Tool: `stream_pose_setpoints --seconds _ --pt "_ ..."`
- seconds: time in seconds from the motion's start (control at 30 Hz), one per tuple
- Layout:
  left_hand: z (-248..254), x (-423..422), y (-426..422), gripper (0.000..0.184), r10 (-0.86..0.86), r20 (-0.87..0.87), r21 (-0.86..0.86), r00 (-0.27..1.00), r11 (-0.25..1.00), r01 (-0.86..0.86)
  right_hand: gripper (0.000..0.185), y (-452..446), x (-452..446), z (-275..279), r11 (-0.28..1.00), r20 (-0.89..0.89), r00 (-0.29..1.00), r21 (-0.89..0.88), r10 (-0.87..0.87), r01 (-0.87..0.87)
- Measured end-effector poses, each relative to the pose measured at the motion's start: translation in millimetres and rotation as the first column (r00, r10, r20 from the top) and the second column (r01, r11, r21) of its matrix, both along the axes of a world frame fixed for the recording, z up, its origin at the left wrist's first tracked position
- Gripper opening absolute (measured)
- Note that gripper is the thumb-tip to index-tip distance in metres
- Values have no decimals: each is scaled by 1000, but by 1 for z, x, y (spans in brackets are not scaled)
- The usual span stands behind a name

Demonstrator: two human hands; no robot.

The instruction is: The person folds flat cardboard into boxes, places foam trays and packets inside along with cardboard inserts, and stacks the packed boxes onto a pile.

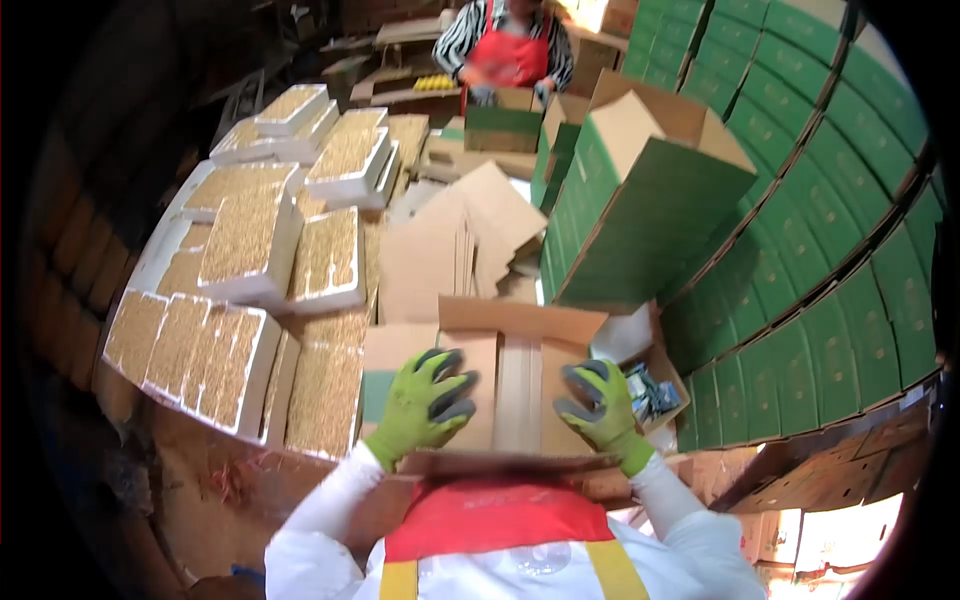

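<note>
Nearest, at six o'clock, wears a red apron (500, 520). Just beyond, has a cardboard box (518, 390) between gloved hands: spreads left hand (422, 400) over one flap at seven, curls right hand (602, 408), fingers apart, over another at half past four. Faces white trays (262, 375) from eight to eleven, green cartons (800, 250) around three.

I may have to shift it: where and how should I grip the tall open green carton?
Probably palms below the rim on the left and right walls, coming from the near side: the tall green carton stands upright, its open flaps look bendable, and stacked green cartons crowd its right.
</note>
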State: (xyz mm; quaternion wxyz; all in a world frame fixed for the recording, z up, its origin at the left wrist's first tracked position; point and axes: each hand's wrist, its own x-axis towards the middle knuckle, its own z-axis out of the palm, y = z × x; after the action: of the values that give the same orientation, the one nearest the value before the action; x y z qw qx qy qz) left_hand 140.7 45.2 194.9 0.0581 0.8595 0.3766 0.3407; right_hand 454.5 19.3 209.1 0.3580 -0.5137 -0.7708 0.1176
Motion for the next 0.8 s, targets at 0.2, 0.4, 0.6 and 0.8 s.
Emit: stream_pose_setpoints --seconds 0.2,0.4,0.6,0.8 --pt "-88 -4 -13 72 525 502 -817 687 550 176 63 -36 -2 -87 848 -870 284 -472 -403 -243" --pt "-11 -10 9 57 648 608 -791 459 446 418 64 17 -28 69 764 -778 584 -517 -231 -387" --pt "14 -11 103 58 456 889 -53 -47 205 977 48 128 39 124 933 -880 440 9 178 -361" --pt "94 32 224 54 132 991 -79 -1 599 797 40 212 212 130 729 -827 558 343 -64 592"
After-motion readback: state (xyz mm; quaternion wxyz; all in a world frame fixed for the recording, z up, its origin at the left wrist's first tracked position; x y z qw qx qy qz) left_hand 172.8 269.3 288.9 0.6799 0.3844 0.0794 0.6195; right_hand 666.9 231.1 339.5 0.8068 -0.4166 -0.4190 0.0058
